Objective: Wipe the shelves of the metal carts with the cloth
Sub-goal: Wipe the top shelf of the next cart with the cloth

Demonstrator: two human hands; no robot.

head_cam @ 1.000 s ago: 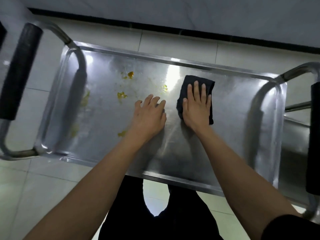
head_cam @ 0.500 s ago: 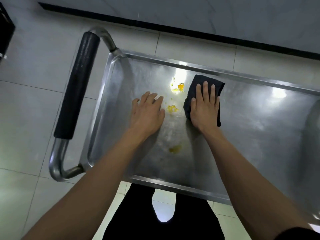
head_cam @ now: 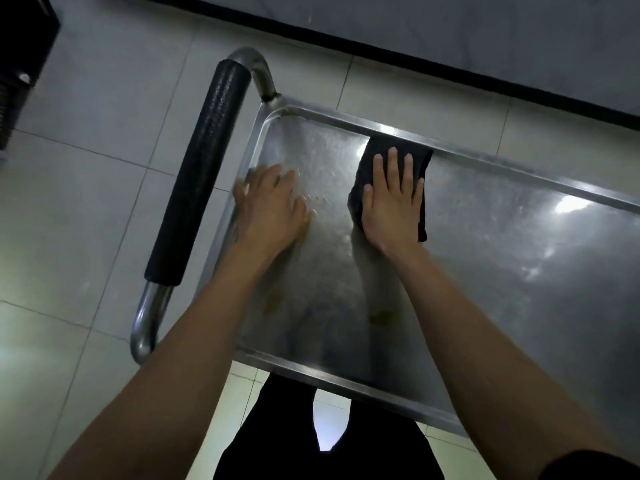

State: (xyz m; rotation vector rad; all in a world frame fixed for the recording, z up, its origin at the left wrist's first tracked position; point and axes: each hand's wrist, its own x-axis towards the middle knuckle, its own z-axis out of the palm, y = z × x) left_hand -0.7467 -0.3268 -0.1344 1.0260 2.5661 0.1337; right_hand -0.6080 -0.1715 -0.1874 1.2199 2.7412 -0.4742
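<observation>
the right hand (head_cam: 393, 199) lies flat on the dark cloth (head_cam: 420, 161), fingers (head_cam: 393, 164) straight and together, pressing it down on the top shelf (head_cam: 519, 271) of the metal cart, with the cloth's far end touching the shelf's far rim. the cloth's long axis runs from far rim toward near rim, in line with the forearm. the left hand (head_cam: 268, 206) is blurred with motion near the shelf's left edge, just inside the black-sleeved push handle (head_cam: 197, 178); its fingers look spread and loosely straight, holding nothing, though the blur hides whether the palm touches the metal. what the next stroke seems to turn on is where the dirt lies: yellowish smears (head_cam: 381, 315) sit toward the near rim, one almost straight behind the cloth along its long axis, another (head_cam: 273, 301) beside the left forearm, and faint flecks (head_cam: 317, 202) show between the two hands. so the soiled patch lies nearward and leftward of the cloth, and the right hand, already on the cloth, is the one placed to drag it there. the shelf's right stretch looks shiny and largely free of marks.
</observation>
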